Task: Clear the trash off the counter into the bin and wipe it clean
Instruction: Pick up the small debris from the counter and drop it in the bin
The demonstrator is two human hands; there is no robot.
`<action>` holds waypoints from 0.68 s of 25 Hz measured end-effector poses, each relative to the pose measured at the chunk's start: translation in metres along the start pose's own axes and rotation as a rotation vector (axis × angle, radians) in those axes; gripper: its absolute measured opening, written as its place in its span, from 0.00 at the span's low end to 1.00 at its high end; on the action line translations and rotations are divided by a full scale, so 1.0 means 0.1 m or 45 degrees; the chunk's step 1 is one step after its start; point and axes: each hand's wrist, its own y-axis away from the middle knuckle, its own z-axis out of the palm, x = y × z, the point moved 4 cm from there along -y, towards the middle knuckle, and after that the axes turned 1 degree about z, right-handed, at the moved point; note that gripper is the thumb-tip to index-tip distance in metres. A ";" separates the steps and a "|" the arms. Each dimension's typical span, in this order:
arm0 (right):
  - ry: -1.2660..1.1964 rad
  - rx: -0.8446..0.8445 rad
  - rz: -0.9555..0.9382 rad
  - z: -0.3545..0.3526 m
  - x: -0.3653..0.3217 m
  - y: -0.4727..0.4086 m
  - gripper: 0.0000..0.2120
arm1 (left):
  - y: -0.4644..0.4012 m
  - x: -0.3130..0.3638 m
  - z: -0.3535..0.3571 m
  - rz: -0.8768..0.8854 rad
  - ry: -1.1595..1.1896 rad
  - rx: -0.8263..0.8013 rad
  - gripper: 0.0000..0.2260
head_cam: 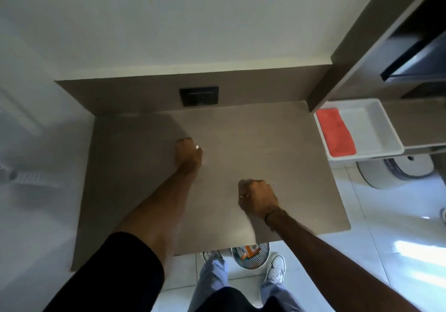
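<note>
The grey-brown counter (277, 142) fills the middle of the view. My left hand (187, 153) reaches to its centre, fingers pinched together on a small white scrap (197, 146) that touches the surface. My right hand (258, 197) rests nearer the front edge as a closed fist, and whether anything is inside it is hidden. A round slatted bin (261, 256) stands on the floor under the front edge, between my feet, with orange and white trash inside. A red cloth (336, 134) lies in a white tray (376, 128) at the counter's right end.
A black wall socket (199, 96) sits in the backsplash behind my left hand. A tall cabinet (362, 46) rises at the right. A round white robot vacuum (398, 169) sits on the tiled floor below the tray. The floor beside it is glossy.
</note>
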 end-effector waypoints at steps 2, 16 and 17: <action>-0.052 -0.020 0.046 0.02 0.01 0.01 0.05 | -0.05 0.04 0.05 0.006 0.017 -0.023 0.11; -0.946 0.111 0.078 0.23 0.70 1.05 0.06 | 2.39 0.18 0.94 0.098 0.973 -0.387 0.05; -0.934 0.112 0.040 0.28 0.81 1.18 0.06 | 2.55 0.19 1.00 0.096 0.965 -0.377 0.06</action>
